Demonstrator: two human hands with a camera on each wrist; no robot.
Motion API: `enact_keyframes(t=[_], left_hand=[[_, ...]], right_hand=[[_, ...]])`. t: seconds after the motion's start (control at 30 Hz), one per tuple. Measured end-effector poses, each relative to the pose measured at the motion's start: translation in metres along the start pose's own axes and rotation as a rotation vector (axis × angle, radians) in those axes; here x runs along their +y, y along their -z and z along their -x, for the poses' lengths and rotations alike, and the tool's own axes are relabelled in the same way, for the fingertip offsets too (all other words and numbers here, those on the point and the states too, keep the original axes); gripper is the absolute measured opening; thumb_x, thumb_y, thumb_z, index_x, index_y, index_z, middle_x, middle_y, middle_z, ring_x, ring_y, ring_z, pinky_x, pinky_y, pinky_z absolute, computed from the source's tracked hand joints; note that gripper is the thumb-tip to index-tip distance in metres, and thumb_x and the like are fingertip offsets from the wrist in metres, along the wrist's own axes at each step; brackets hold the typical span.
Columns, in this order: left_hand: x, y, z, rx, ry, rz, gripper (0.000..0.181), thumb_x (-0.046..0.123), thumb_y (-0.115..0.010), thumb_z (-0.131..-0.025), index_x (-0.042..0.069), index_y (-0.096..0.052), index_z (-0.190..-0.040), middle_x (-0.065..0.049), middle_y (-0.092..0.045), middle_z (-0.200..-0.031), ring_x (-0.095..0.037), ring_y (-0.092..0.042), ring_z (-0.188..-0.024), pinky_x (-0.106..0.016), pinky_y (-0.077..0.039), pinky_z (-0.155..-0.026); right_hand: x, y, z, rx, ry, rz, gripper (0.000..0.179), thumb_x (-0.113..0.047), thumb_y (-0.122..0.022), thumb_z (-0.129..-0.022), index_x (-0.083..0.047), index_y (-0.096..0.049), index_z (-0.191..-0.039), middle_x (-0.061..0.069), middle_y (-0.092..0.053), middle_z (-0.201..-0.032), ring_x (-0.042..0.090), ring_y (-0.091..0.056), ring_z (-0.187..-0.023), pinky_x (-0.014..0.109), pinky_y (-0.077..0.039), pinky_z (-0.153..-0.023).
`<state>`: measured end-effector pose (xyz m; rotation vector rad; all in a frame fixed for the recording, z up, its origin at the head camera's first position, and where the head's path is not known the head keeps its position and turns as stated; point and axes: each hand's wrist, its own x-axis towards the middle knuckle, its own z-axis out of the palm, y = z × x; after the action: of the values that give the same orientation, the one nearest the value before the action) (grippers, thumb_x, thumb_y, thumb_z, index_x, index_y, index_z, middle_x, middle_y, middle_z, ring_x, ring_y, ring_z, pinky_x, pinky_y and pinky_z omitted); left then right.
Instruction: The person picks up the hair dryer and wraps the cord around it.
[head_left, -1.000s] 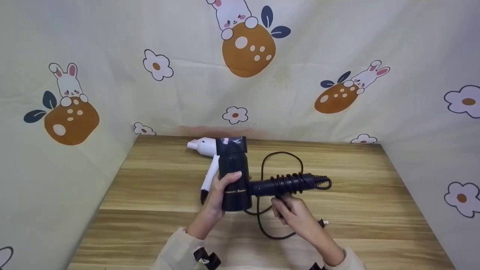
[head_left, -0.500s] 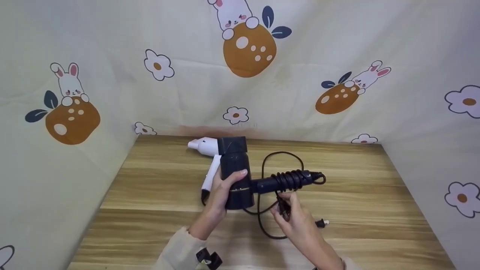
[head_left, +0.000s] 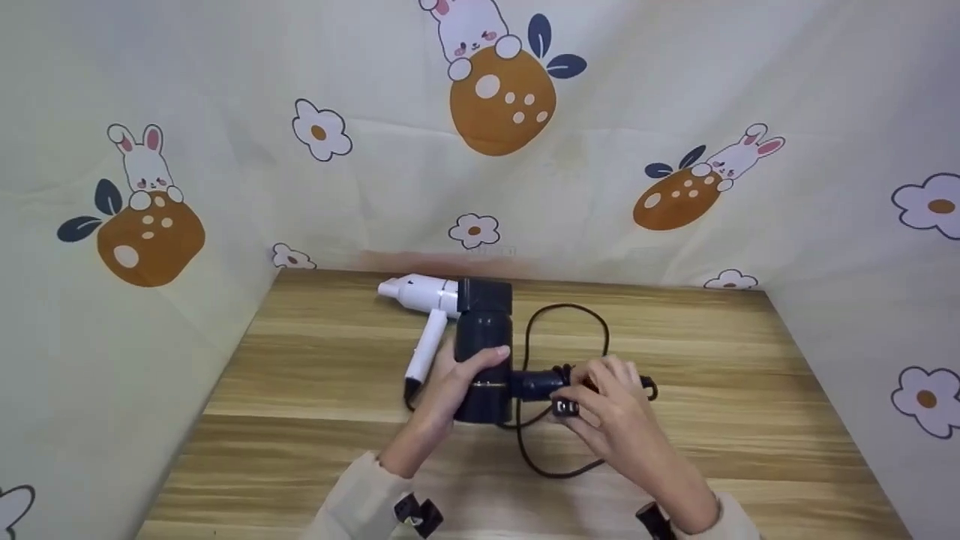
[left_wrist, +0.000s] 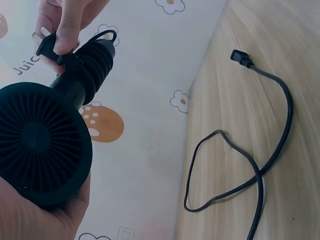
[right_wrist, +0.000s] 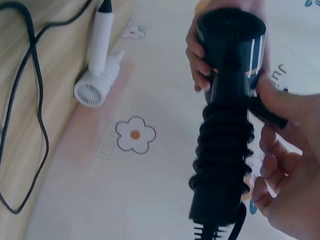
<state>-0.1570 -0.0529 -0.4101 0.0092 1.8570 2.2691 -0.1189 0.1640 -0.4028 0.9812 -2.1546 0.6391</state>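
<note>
My left hand (head_left: 448,390) grips the barrel of a dark hair dryer (head_left: 484,337), raised above the table with its handle pointing right. A black cord (right_wrist: 222,145) is coiled in several turns round that handle. With thumb and fingers, my right hand (head_left: 622,416) pinches the cord's black plug (head_left: 565,407) beside the handle. The air-intake grille (left_wrist: 35,140) faces the left wrist camera. My right hand covers much of the handle in the head view. Behind the dark dryer lies a white hair dryer (head_left: 426,292), partly hidden by it.
The white dryer's loose black cord (head_left: 559,474) loops over the wooden table (head_left: 300,450), and its plug (left_wrist: 240,56) lies there. Patterned cloth (head_left: 375,172) encloses the table at the back and on both sides.
My right hand has risen from below the handle up against it, with the plug turned toward the head camera. The left hand and the dark dryer have shifted slightly right.
</note>
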Motion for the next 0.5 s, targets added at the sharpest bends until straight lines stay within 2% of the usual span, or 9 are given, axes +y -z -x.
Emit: enact_keyframes(t=[0.13, 0.2, 0.33, 0.5], left_hand=[[0.001, -0.001, -0.002, -0.018, 0.013, -0.061, 0.065, 0.031, -0.069, -0.078, 0.009, -0.038, -0.13, -0.013, -0.06, -0.106, -0.02, -0.064, -0.086, -0.034, -0.053, -0.076], [0.001, -0.002, -0.002, -0.038, 0.009, -0.105, 0.066, 0.033, -0.07, -0.078, 0.008, -0.039, -0.13, -0.013, -0.06, -0.107, -0.019, -0.063, -0.086, -0.034, -0.052, -0.077], [0.001, -0.001, -0.003, -0.113, 0.004, -0.17, 0.064, 0.033, -0.069, -0.077, 0.007, -0.042, -0.129, -0.014, -0.06, -0.108, -0.021, -0.063, -0.087, -0.035, -0.052, -0.077], [0.003, 0.001, -0.005, -0.214, 0.001, -0.24, 0.071, 0.035, -0.069, -0.076, 0.012, -0.038, -0.135, -0.012, -0.059, -0.112, -0.021, -0.062, -0.091, -0.034, -0.05, -0.08]], right_hand=[[0.008, 0.005, 0.0, -0.132, -0.041, -0.127, 0.027, -0.021, -0.08, -0.067, -0.018, -0.07, -0.092, 0.001, -0.058, -0.106, 0.017, -0.052, -0.1, 0.03, -0.047, -0.084], [0.011, 0.006, 0.002, -0.202, -0.081, -0.217, 0.029, -0.022, -0.079, -0.071, -0.017, -0.068, -0.097, 0.001, -0.058, -0.111, 0.017, -0.055, -0.102, 0.029, -0.05, -0.085], [0.02, 0.006, 0.006, -0.338, -0.175, -0.345, 0.04, -0.028, -0.076, -0.074, -0.013, -0.062, -0.108, -0.001, -0.063, -0.107, 0.014, -0.063, -0.093, 0.03, -0.054, -0.078], [0.027, 0.006, 0.011, -0.563, -0.32, -0.406, 0.056, -0.041, -0.073, -0.075, -0.012, -0.059, -0.12, 0.004, -0.068, -0.102, 0.009, -0.062, -0.081, 0.024, -0.053, -0.068]])
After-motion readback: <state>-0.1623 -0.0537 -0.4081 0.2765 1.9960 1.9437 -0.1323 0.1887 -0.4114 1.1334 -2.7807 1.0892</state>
